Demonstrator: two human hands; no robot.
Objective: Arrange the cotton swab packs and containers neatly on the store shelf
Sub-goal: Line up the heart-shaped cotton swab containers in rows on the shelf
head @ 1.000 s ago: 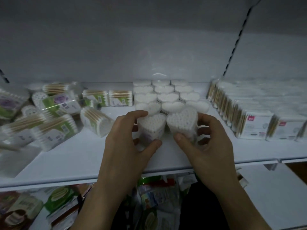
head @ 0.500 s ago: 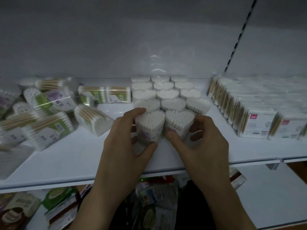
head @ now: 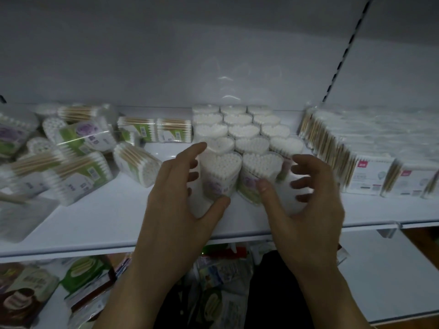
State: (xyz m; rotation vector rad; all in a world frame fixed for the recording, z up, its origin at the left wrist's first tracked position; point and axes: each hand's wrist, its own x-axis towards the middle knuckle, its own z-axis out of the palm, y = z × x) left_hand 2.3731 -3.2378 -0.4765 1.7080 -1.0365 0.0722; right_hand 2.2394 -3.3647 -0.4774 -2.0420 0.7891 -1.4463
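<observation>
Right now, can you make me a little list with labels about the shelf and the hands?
shelf: white
middle: heart-shaped swab containers, upright, in rows
front pair: left front container beside right front container
left hand: curved around left front container; grip unclear
right hand: thumb on right front container, fingers spread away
left side: loose swab packs, jumbled
right side: boxed swab packs, tidy rows

Dim, bluish cast; faint glare on back panel (edges bowed); right-side packs blurred.
</observation>
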